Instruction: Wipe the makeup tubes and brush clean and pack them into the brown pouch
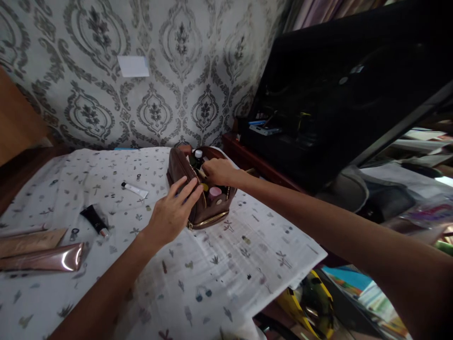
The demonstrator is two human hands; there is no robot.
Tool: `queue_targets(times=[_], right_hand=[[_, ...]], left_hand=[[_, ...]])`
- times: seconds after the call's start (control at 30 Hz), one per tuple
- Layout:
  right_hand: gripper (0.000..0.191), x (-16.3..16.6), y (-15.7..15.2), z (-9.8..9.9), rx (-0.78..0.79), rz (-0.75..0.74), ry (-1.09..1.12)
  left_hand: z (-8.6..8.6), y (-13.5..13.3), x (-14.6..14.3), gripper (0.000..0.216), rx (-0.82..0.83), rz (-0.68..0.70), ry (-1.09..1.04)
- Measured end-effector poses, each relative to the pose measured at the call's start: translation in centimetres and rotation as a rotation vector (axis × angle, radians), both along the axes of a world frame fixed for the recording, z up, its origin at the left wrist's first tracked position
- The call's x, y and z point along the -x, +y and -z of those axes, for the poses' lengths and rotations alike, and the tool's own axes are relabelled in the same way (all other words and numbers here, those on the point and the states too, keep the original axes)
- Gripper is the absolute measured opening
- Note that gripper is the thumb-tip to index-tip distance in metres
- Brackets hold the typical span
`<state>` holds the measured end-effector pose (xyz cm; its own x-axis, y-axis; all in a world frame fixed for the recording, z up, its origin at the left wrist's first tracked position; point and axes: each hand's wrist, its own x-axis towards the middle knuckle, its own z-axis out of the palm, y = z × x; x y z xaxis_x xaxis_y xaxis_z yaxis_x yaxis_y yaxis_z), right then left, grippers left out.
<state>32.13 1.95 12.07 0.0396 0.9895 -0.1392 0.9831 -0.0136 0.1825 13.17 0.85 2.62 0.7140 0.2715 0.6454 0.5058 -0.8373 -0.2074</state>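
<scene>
A brown cosmetic bag (182,172) with gold zippers stands unzipped on the patterned white cloth. My left hand (173,210) lies against its near left side, fingers spread and stretched over the edge of the opening. Inside the bag, my right hand (217,171) has its fingers curled closed; whatever they pinch is hidden. Close to that hand are a dark bottle with a white cap (198,155), a pink round lid (214,192) and a small yellow item (205,187).
Left on the cloth (219,278) lie a small white tube (135,190), a black tube (95,221) and a shiny rose-gold tube (46,258) beside a tan one (35,241). A large black screen (339,94) stands at right. The patterned wall (155,94) is behind.
</scene>
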Motion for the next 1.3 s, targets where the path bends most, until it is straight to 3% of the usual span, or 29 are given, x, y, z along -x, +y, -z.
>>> queue_targets(times=[0.2, 0.47, 0.63, 0.73, 0.83, 0.9, 0.97, 1.13, 1.23, 1.3], right_hand=[[0.03, 0.0, 0.2, -0.2, 0.009, 0.029, 0.036], [0.033, -0.2, 0.8, 0.7, 0.013, 0.018, 0.046], [0.027, -0.4, 0.9, -0.1, -0.028, 0.003, 0.083], [0.024, -1.1, 0.2, -0.9, -0.202, -0.025, 0.16], [0.025, -1.6, -1.8, -0.6, -0.554, -0.102, 0.412], [0.03, -1.4, -3.9, 0.5, -0.7, -0.205, 0.604], [0.035, -0.8, -6.2, 2.3, -0.738, -0.347, 0.729], [0.027, 1.7, -10.3, 8.6, -0.768, -0.72, 0.749], [0.028, 3.1, -10.8, 11.9, -0.699, -0.71, 0.868], [0.031, 3.8, -10.5, 13.3, -0.579, -0.655, 0.935]], left_hand=[[-0.1, 0.0, -0.1, 0.047, -0.049, 0.005, -0.027], [0.0, -0.1, -0.2, 0.053, 0.004, 0.007, -0.029], [0.1, 0.0, -0.1, 0.055, 0.027, 0.021, -0.036], [0.0, 0.1, -0.2, 0.051, 0.016, 0.029, -0.042], [0.1, 0.3, -0.2, 0.048, 0.01, 0.054, -0.069], [0.1, 0.4, -0.2, 0.047, 0.031, 0.072, -0.099], [0.1, 0.4, -0.1, 0.047, 0.071, 0.098, -0.125], [0.1, 0.8, 0.3, 0.044, 0.185, 0.199, -0.225], [0.4, 2.4, 1.1, 0.045, 0.26, 0.11, -0.289], [0.9, 4.0, 2.1, 0.049, 0.326, -0.038, -0.262]])
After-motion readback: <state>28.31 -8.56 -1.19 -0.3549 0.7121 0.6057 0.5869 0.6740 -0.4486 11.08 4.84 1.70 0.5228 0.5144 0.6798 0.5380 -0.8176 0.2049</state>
